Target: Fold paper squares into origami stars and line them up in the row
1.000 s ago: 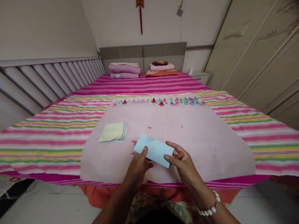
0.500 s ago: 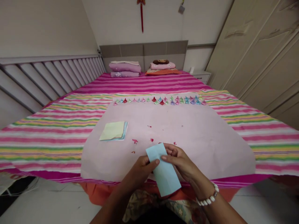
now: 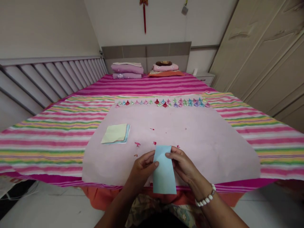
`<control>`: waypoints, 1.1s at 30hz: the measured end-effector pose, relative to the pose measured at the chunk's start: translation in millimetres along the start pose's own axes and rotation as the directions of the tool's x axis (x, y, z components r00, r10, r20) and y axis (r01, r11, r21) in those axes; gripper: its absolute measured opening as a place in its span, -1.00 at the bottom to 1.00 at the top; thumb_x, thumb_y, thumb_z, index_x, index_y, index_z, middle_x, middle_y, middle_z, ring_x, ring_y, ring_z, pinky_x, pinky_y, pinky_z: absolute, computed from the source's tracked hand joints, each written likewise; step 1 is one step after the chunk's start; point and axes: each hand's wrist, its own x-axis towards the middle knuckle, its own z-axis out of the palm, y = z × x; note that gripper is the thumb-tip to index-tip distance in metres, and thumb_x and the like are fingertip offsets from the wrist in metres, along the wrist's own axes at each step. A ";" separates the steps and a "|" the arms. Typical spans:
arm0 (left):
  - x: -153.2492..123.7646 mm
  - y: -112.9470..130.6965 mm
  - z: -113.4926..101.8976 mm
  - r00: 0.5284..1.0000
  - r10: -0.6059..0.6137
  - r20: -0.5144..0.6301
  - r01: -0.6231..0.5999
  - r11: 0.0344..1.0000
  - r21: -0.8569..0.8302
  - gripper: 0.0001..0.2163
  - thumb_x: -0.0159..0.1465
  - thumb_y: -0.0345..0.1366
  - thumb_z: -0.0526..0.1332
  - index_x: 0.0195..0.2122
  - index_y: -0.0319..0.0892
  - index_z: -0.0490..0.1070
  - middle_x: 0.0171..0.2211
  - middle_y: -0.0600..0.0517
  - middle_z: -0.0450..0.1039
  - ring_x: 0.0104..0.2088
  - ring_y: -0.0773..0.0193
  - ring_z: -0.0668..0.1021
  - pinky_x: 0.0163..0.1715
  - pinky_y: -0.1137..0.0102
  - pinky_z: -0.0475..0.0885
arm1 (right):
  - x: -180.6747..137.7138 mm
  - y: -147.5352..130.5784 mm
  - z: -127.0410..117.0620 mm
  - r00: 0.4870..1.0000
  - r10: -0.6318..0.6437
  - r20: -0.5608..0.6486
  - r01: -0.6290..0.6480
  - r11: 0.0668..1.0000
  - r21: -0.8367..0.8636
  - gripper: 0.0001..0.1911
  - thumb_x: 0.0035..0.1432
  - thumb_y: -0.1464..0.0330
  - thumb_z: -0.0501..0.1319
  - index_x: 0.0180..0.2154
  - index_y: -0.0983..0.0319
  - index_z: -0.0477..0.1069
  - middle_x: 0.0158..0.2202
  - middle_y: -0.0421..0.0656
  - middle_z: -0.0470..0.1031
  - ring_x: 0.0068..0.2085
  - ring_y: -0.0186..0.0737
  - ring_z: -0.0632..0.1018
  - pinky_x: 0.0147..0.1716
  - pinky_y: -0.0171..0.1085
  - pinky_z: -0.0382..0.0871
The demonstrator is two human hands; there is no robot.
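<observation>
A light blue paper rectangle (image 3: 163, 175), which looks folded in half, is held upright between my two hands above the front edge of the pale sheet (image 3: 213, 145). My left hand (image 3: 143, 167) pinches its left edge, thumb in front and fingers behind. On the other side my right hand (image 3: 181, 161) grips the upper right edge the same way; a white bead bracelet (image 3: 206, 200) circles that wrist. Beyond the hands, small red scraps (image 3: 137, 144) lie scattered on the sheet. A stack of square papers (image 3: 115, 133), pale yellow on top with blue below, rests to the left.
Several small folded paper pieces (image 3: 165, 104) in many colours line the sheet's far edge. Striped bedding (image 3: 54, 126) surrounds the sheet. Folded purple bedding (image 3: 127, 68) and a pink stack (image 3: 165, 67) sit by the headboard. A railing (image 3: 59, 71) runs along the left, wardrobe doors (image 3: 258, 57) along the right.
The blue paper has turned from a slant to nearly upright. My left hand has moved up its left edge, and my right hand has shifted slightly right and up.
</observation>
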 end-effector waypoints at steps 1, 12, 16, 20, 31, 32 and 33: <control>-0.1 -0.3 -1.0 1.000 0.001 -0.012 0.000 1.000 0.025 -0.64 0.03 -0.24 0.35 -0.11 -0.15 0.53 -0.31 -0.03 0.61 -0.32 0.20 0.55 -0.30 0.36 0.39 | 0.4 -0.8 -0.1 1.000 -0.009 -0.012 0.009 1.000 0.010 -0.91 -0.20 0.43 0.34 -0.50 0.24 0.49 -0.62 -0.28 0.37 -0.58 -0.39 0.29 -0.57 -0.38 0.16; -2.4 2.4 2.4 0.999 0.054 0.002 -0.052 0.953 0.300 -0.79 0.10 -0.23 0.24 -0.29 -0.17 0.61 -0.31 -0.05 0.58 -0.28 0.15 0.51 -0.30 0.36 0.36 | 2.9 -2.1 -0.9 0.999 -0.040 -0.028 0.042 0.996 0.081 -0.71 -0.11 0.15 0.36 -0.43 0.24 0.55 -0.54 -0.21 0.45 -0.49 -0.29 0.40 -0.46 -0.30 0.28; -1.8 -1.3 3.6 0.997 0.074 0.020 -0.076 0.939 0.334 -0.81 0.12 -0.23 0.24 -0.33 -0.18 0.61 -0.34 -0.06 0.58 -0.30 0.17 0.51 -0.30 0.37 0.36 | 2.2 -0.2 -0.6 0.999 -0.011 -0.032 0.010 0.999 -0.030 -0.74 -0.27 0.30 0.48 -0.47 0.23 0.52 -0.61 -0.29 0.42 -0.57 -0.37 0.37 -0.54 -0.35 0.22; -0.8 -3.1 1.1 1.000 -0.011 -0.002 0.011 0.984 0.180 -0.78 0.05 -0.23 0.32 -0.29 -0.19 0.57 -0.39 -0.02 0.56 -0.35 0.24 0.51 -0.34 0.41 0.37 | 3.7 -0.9 -3.9 0.999 -0.026 -0.024 0.025 0.998 -0.065 -0.78 -0.27 0.34 0.49 -0.52 0.24 0.51 -0.61 -0.27 0.47 -0.57 -0.36 0.42 -0.50 -0.33 0.26; 7.8 -1.9 1.3 0.981 -0.146 -0.127 0.151 0.988 0.026 -0.72 -0.05 -0.11 0.39 -0.51 -0.25 0.46 -0.61 0.11 0.37 -0.57 0.42 0.38 -0.54 0.51 0.29 | -2.1 -6.7 0.6 0.996 -0.088 -0.019 0.086 0.992 -0.097 -0.59 -0.16 0.20 0.44 -0.22 0.21 0.53 -0.42 -0.18 0.55 -0.42 -0.28 0.49 -0.40 -0.31 0.33; 9.0 -2.4 0.7 0.976 -0.130 -0.176 0.133 0.991 0.005 -0.72 -0.05 -0.11 0.39 -0.50 -0.24 0.47 -0.58 0.10 0.40 -0.55 0.40 0.40 -0.51 0.50 0.31 | -3.4 -4.8 -1.0 0.997 -0.070 -0.009 0.069 0.992 -0.103 -0.58 -0.13 0.17 0.42 -0.21 0.22 0.53 -0.41 -0.17 0.55 -0.40 -0.26 0.49 -0.38 -0.30 0.34; 10.1 -2.7 -0.1 0.970 -0.110 -0.219 0.109 0.994 -0.019 -0.72 -0.05 -0.11 0.40 -0.49 -0.24 0.48 -0.56 0.09 0.43 -0.52 0.39 0.42 -0.48 0.49 0.34 | -4.7 -2.2 -2.9 0.999 -0.052 0.003 0.052 0.991 -0.124 -0.58 -0.12 0.16 0.41 -0.22 0.23 0.54 -0.42 -0.16 0.54 -0.40 -0.26 0.49 -0.39 -0.31 0.33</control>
